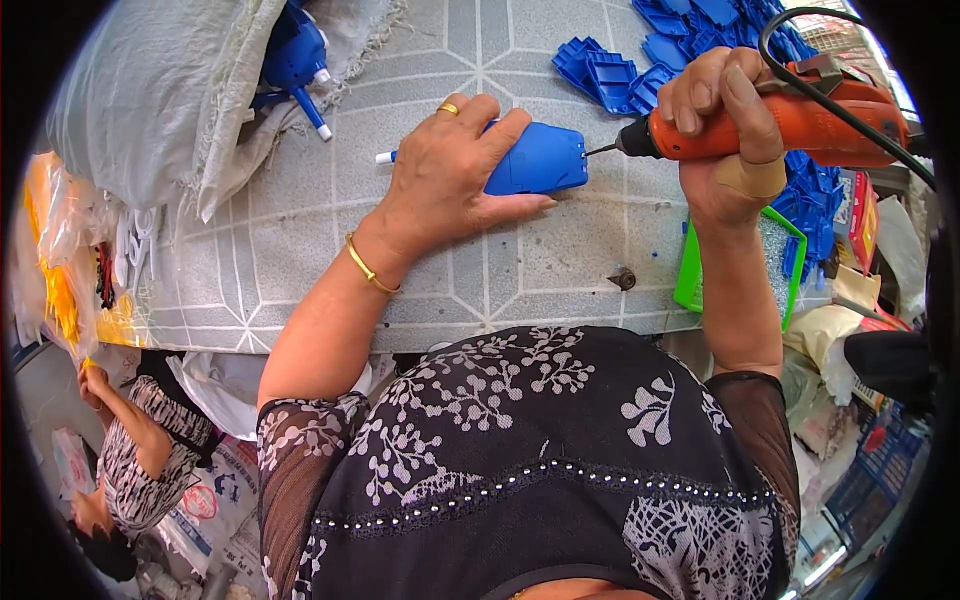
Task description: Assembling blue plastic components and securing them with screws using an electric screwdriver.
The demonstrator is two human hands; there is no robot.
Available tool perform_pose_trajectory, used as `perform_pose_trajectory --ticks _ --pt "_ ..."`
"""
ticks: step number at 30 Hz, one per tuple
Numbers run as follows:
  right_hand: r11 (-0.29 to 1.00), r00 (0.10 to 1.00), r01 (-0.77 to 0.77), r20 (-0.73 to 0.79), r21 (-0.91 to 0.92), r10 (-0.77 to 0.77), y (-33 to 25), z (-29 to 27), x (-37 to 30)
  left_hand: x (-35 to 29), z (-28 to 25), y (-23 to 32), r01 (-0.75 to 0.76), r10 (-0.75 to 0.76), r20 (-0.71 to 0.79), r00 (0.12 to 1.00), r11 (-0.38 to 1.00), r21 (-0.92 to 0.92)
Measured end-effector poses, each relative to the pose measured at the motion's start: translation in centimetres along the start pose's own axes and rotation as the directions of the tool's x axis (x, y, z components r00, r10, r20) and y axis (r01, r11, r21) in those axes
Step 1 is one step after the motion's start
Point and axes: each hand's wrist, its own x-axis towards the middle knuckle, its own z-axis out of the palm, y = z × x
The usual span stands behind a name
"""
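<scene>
Blouse (545, 430) overlaps table edge (225, 344); beyond, left hand (450, 155) clasps casing (545, 160), right hand (735, 145) grips driver (830, 122).

Pale packaging (225, 540) on the floor at lower left, beside another person, carries a red round mark (200, 503) and dark printed characters, small and bent by the lens. A red and yellow box (862, 225) at right also bears printing. None of it reads clearly.
</scene>
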Motion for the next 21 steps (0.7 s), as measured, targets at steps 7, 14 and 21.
perform_pose_trajectory --ticks 7,14,21 --pt "1.0 1.0 0.005 0.0 -0.002 -0.005 0.1 0.0 -0.5 0.0 0.0 0.2 -0.009 0.009 -0.002 1.0 1.0 0.025" --pt "0.999 0.999 0.03 0.01 -0.024 -0.03 0.7 0.6 -1.5 0.0 -0.1 0.5 0.012 -0.012 0.025 1.0 0.999 0.032" --pt "0.993 0.998 0.062 -0.015 -0.105 -0.064 0.8 2.6 -0.5 0.3 -0.5 1.2 0.007 -0.011 0.038 0.999 0.995 0.101"
